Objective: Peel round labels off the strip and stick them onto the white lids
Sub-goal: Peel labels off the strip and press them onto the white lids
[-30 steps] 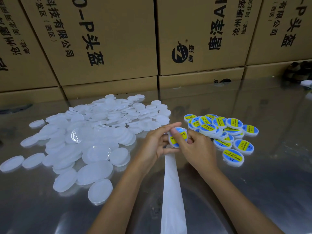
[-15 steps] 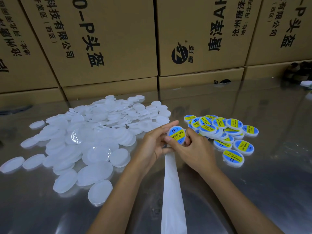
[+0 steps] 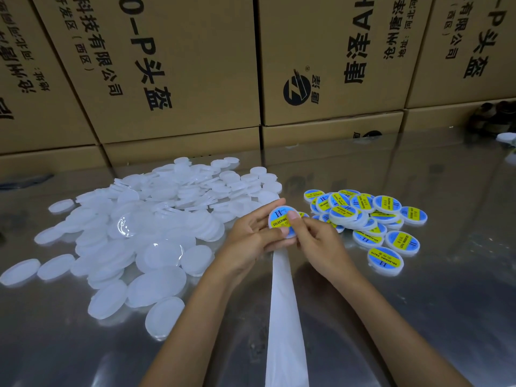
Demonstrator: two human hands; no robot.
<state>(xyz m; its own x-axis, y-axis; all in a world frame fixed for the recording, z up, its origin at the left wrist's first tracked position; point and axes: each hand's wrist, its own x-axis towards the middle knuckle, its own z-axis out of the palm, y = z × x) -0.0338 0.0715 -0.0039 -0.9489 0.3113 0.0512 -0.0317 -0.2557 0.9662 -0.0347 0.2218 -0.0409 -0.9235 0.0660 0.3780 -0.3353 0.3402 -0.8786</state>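
Note:
My left hand (image 3: 248, 236) holds a white lid (image 3: 279, 220) with a blue and yellow round label on it, fingers curled behind the lid and thumb on its lower edge. My right hand (image 3: 318, 241) grips the lid's right side, its thumb pressing on the label face. The white backing strip (image 3: 284, 317) hangs from under the hands toward me. A big heap of plain white lids (image 3: 156, 227) lies to the left. A pile of labelled lids (image 3: 371, 219) lies to the right.
Everything lies on a shiny metal table (image 3: 446, 289). Stacked cardboard boxes (image 3: 173, 68) form a wall along the back edge. A dark object (image 3: 494, 115) and a white piece (image 3: 506, 138) sit at the far right.
The lid has been tilted up so its label faces me, and my right thumb has slid across the label face. The hands stay in about the same place.

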